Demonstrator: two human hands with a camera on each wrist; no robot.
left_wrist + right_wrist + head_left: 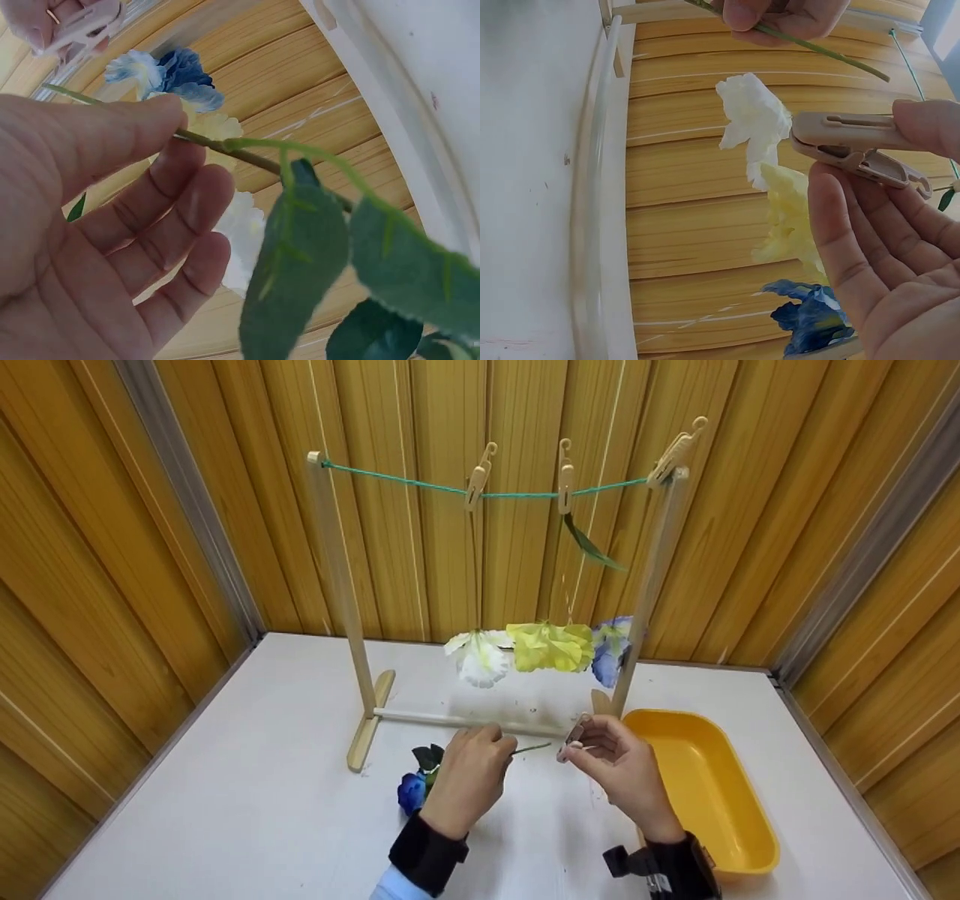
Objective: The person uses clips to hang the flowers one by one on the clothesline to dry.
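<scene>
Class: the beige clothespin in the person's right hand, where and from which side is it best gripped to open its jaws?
Probably pinch the clothespin's tail end, thumb above and fingers below, as the right hand does now; its jaws point towards the flower stem, so that end must stay free.

Left hand [466, 776] and right hand [619, 769], fingers pinched, nearly touching.
</scene>
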